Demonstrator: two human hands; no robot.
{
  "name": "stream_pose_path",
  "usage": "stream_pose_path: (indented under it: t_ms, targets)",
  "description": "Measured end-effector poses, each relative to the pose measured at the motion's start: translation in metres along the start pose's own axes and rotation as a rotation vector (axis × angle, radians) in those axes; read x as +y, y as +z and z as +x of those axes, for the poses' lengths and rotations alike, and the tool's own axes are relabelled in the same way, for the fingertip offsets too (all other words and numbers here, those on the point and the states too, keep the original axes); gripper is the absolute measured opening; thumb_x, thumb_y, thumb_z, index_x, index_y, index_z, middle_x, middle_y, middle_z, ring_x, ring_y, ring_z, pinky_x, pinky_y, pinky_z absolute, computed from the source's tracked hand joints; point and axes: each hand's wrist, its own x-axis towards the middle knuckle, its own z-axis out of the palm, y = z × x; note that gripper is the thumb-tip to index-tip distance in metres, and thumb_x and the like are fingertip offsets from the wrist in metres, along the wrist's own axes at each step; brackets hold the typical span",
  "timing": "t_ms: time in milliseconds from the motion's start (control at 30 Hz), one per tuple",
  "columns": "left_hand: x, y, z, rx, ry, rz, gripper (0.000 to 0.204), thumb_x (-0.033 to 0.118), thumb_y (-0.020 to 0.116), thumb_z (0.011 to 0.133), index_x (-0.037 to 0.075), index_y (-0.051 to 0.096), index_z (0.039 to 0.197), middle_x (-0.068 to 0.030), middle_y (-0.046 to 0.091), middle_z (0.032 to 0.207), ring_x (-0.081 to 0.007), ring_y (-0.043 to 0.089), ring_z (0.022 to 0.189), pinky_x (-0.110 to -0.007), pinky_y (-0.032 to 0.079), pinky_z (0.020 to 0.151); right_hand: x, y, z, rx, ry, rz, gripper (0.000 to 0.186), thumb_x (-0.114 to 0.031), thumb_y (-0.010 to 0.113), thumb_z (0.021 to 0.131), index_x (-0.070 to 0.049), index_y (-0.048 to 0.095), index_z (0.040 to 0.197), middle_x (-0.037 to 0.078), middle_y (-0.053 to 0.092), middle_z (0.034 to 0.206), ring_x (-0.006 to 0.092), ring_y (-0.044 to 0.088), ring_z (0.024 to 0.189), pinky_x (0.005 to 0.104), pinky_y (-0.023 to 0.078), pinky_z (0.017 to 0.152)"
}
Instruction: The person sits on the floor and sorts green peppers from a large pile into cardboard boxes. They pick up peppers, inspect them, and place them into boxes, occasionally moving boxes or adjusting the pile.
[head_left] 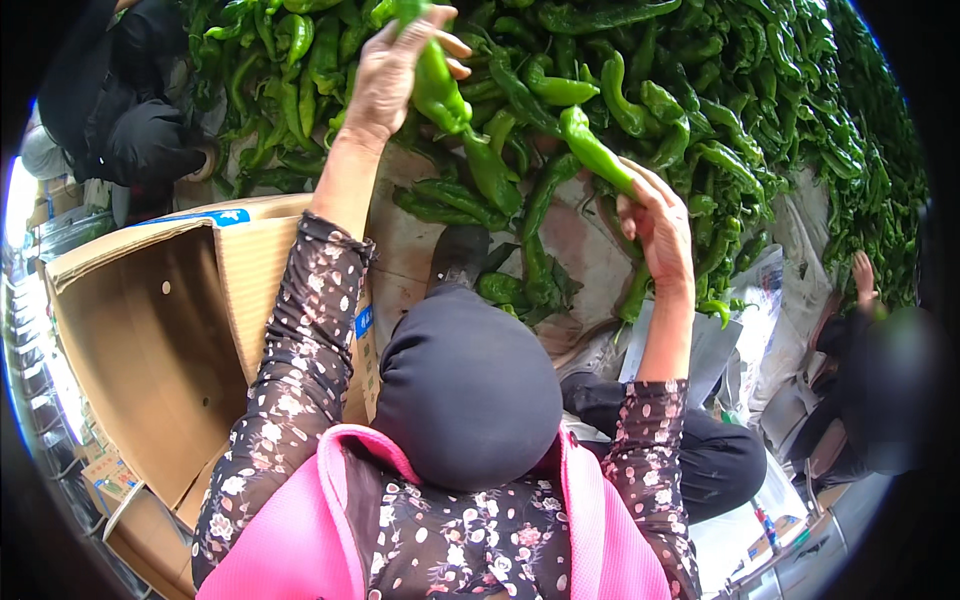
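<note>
My left hand (pixel 392 78) reaches to the top of the view with its fingers closed round a long green pepper (pixel 436 85), which hangs down past the palm. To the right, my right hand (pixel 655 222) grips the lower end of another green pepper (pixel 590 148), whose stem end points up and left. Both hands are over the near edge of a large heap of green peppers (pixel 640 60). Several loose peppers (pixel 450 200) lie on the pale sheet (pixel 400 170) between my forearms.
An open, tilted cardboard box (pixel 150 330) stands by my left arm. At the far left sits a person in dark clothes (pixel 140 110); another person's hand (pixel 864 278) touches the heap at the right. Clear plastic (pixel 760 300) and a grey flat piece (pixel 690 350) lie near my right knee.
</note>
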Motion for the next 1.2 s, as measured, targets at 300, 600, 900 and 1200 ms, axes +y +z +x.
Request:
stream_pose_path:
  t_ms: [300,600,900,1200]
  targets:
    - [-0.022,0.043,-0.066,-0.206,-0.354,-0.680,0.052,0.026,0.064,0.088,-0.006,0.049,0.126,-0.0172,0.062,0.116,-0.0220,0.065,0.097,-0.032,0.056,0.085,-0.057,0.058,-0.019,0.158,-0.130,-0.222,0.027,-0.035,0.069,0.088,-0.009,0.069,0.084,-0.005,0.057,0.065,0.0013,0.042,0.049,0.0189,0.029,0.044]
    - [-0.075,0.014,-0.134,0.011,-0.500,-0.948,0.059,0.028,0.060,0.087,-0.003,0.042,0.134,-0.0213,0.060,0.116,-0.0278,0.063,0.101,-0.046,0.051,0.095,0.021,0.112,0.087,0.232,-0.427,-0.988,0.035,-0.027,0.075,0.079,0.003,0.064,0.094,0.015,0.068,0.081,0.0237,0.067,0.071,0.0344,0.054,0.066]
    - [-0.096,-0.005,-0.130,0.111,-0.617,-1.024,0.063,0.036,0.061,0.089,-0.006,0.044,0.132,-0.0248,0.059,0.118,-0.0312,0.061,0.106,-0.047,0.047,0.100,0.022,0.099,0.121,0.193,-0.831,-1.194,0.033,-0.028,0.073,0.074,-0.006,0.059,0.095,0.010,0.062,0.093,0.0315,0.063,0.076,0.0397,0.052,0.065]
    - [-0.114,-0.018,-0.154,0.143,-0.589,-0.765,0.059,0.036,0.072,0.083,0.004,0.051,0.128,-0.0127,0.063,0.114,-0.0251,0.065,0.098,-0.044,0.053,0.092,0.049,0.140,0.019,-0.360,-0.818,-0.600,0.028,0.010,0.058,0.072,-0.003,0.065,0.095,0.011,0.065,0.094,0.0293,0.065,0.088,0.0325,0.054,0.078]
